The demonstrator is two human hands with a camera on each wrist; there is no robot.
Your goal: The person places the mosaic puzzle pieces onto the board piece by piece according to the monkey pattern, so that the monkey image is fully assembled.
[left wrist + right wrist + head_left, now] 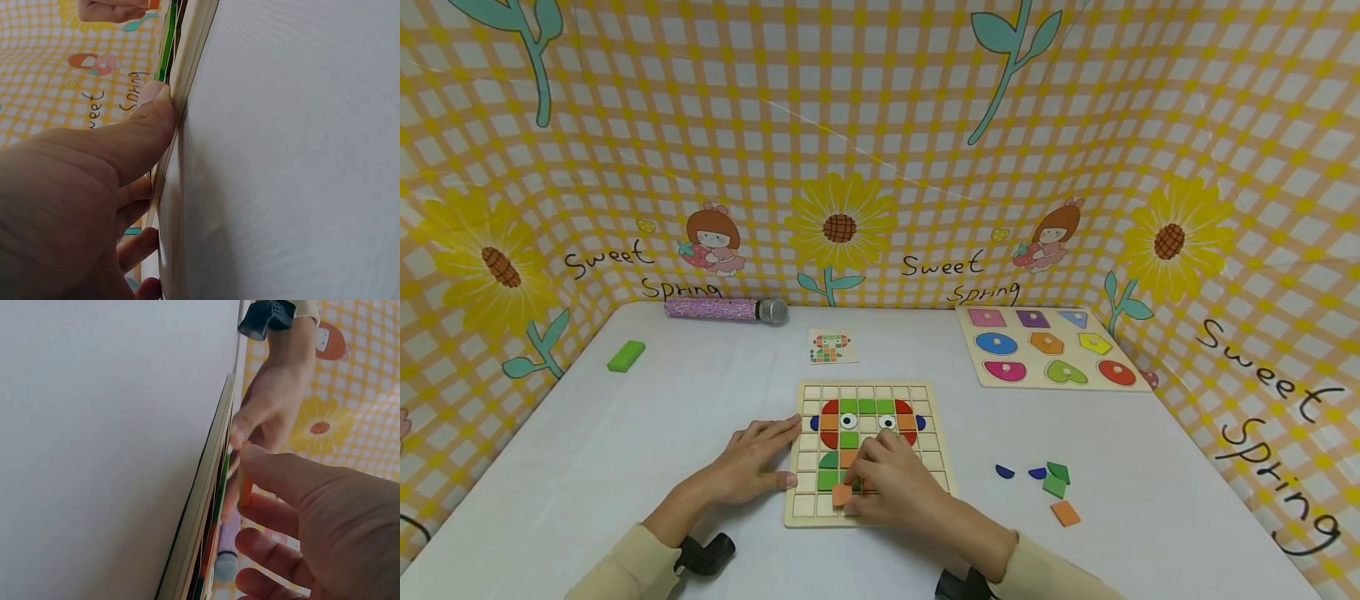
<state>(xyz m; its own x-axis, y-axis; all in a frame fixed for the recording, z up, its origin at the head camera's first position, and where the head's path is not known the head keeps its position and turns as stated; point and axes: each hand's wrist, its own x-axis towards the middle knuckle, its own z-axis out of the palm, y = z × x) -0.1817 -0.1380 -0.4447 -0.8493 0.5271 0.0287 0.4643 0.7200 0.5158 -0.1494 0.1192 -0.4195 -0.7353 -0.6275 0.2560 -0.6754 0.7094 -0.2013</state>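
My right hand [898,482] pinches an orange square tile [842,495] between thumb and fingers, low over the wooden grid board [941,467]. In the right wrist view the tile [246,475] stands on edge between the thumb and a fingertip. Several coloured tiles lie in the grid, among them a green square [827,481], red corner pieces and two round eye tiles [848,421]. Part of the lower grid is hidden behind the right hand. Along the board's left edge rests my left hand [748,462], fingers extended, its thumb [150,119] touching the rim.
Right of the board lie loose tiles: an orange square [1065,512], a green square [1055,486], a green curved piece and two blue half-rounds. A pattern card [832,347], shape puzzle [1052,383], glittery microphone [715,310] and green block [627,356] lie farther back.
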